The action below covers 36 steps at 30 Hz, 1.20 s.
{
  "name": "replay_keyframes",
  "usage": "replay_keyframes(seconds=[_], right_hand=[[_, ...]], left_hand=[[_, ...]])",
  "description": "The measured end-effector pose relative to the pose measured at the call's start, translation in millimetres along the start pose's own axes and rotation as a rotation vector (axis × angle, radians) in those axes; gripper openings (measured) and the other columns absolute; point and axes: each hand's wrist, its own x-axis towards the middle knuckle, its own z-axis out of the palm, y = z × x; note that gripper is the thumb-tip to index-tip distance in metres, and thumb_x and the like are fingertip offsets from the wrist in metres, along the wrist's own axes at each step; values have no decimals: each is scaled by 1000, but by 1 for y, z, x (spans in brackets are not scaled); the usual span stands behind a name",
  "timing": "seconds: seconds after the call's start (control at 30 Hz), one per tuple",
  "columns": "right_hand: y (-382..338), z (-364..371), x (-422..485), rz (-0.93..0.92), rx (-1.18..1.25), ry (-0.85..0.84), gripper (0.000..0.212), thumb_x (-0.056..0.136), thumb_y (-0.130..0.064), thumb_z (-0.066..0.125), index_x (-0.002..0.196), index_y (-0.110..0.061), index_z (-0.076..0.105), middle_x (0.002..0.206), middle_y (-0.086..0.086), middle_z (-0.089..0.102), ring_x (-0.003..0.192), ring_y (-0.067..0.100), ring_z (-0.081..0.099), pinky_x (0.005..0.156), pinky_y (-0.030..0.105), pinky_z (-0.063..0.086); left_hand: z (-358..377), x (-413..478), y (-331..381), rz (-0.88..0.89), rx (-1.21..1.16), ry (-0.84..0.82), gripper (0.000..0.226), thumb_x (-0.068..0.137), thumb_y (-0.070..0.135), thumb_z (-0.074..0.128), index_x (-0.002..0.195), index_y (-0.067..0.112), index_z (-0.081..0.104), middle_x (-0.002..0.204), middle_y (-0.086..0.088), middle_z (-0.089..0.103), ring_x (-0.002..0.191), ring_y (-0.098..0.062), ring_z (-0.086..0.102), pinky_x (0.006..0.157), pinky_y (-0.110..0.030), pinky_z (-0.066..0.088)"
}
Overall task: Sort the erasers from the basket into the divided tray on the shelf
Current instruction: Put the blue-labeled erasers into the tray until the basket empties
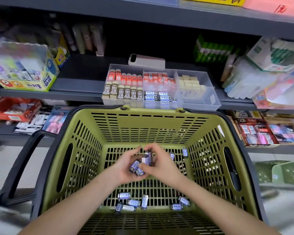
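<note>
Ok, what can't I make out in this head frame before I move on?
Head view only.
Count of held erasers: fingers of the left hand and right hand cover them.
Print on loose erasers: too small.
Front bottom edge of the divided tray: partly behind the basket rim.
Packets in the glue box, far left: blurred.

grey shelf [78, 85] runs across, well beyond the fingers [153, 147]. straight beyond the fingers, at the shelf's front edge: clear divided tray [202, 100], rows of erasers [126, 94] in its compartments. just behind the tray: flat white device [146, 61]. beyond and far left of the fingers: yellow-green glue box [25, 77] at the front edge. beyond and far right: heaped clear plastic packs [249, 82], green packs [214, 51] behind them. lower shelf [7, 135]: red box [12, 111] left of the fingers, 2b box [256, 133] right. tiled floor [0, 163] left of the fingers; green slatted crate [282, 172] on the floor well right.
</note>
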Motion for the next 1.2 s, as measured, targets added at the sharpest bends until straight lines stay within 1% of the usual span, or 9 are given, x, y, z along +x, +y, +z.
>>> replay_keyframes(seconds=[0.17,0.23,0.3,0.47,0.67,0.77,0.93,1.1,1.2], right_hand=[[1,-2,2,-49,-205,56,50,78,-55,60,122,-32,53,90,-15,59,62,-6,50,62,23,46],[22,-12,10,86,-81,289,34,87,-47,55,111,-24,61,83,-11,64,62,1,55,57,24,48],[53,-27,15,322,-256,433,40,90,-44,53,118,-16,58,108,1,65,67,7,56,49,18,41],[118,-27,4,606,-654,197,81,80,-64,55,140,-14,32,144,14,28,81,19,63,54,25,51],[123,-13,30,653,-846,213,65,86,-67,39,125,-15,35,133,19,32,84,25,58,48,25,41],[123,-10,35,658,-730,221,45,94,-46,44,121,-11,40,126,19,38,66,18,52,46,23,40],[108,-12,32,554,-480,178,22,90,-23,58,110,-15,53,113,9,51,73,12,58,63,18,52],[47,-15,18,283,1,246,11,85,-23,64,83,-18,55,62,-4,53,50,10,42,50,25,39],[9,-22,3,88,92,334,12,82,-25,68,85,-26,56,66,0,48,53,10,41,51,21,34]], left_hand=[[2,1,-4,-20,-51,-44,35,71,35,68,66,1,73,72,-14,67,57,-23,63,48,-26,52],[1,1,-4,-15,-30,-48,33,73,31,70,70,-1,73,73,-17,65,59,-25,62,40,-24,48],[1,1,-4,-9,1,-44,30,73,29,70,71,0,73,74,-18,65,60,-25,60,38,-23,45],[0,3,-2,17,22,-53,29,75,29,69,71,1,74,76,-18,65,60,-25,60,39,-22,44],[-3,6,0,62,38,-23,28,72,28,72,72,0,74,75,-17,65,57,-23,61,40,-23,45],[-4,6,0,60,66,-15,30,68,29,74,71,-1,72,71,-17,66,55,-22,61,40,-23,45],[-3,4,-1,76,244,46,43,66,42,74,77,1,67,71,-14,65,58,-20,60,43,-23,47],[12,-13,6,147,496,-44,54,71,52,64,104,9,67,72,-8,64,58,-15,59,45,-21,43],[24,-30,16,164,467,-171,51,72,52,64,104,12,65,75,-9,66,60,-18,62,41,-20,41]])
